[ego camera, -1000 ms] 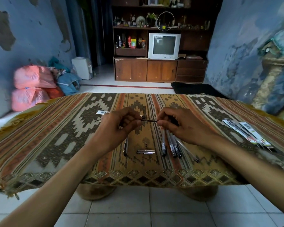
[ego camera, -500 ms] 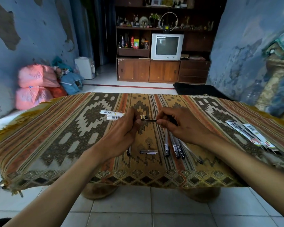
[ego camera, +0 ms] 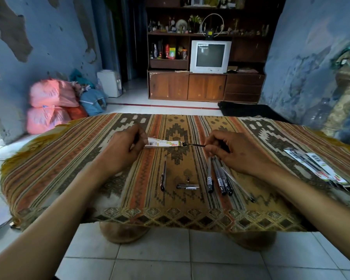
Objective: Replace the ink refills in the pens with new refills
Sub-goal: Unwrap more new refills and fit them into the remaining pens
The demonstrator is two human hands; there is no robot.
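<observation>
Both hands raised mid-frame over the patterned cloth point(ego camera: 69, 168), drawing a refill from its packet.

Left hand point(ego camera: 123, 150) pinches the white refill packet point(ego camera: 164, 143); right hand point(ego camera: 232, 152) grips the thin dark refill point(ego camera: 196, 145), its far end hidden under fingers.

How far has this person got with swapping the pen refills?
Early, by the look of it. One pen lies apart: its barrel and cap piece. The left hand holds a refill packet while the right hand draws a refill out. A cluster of pens and more refill packets wait.
</observation>
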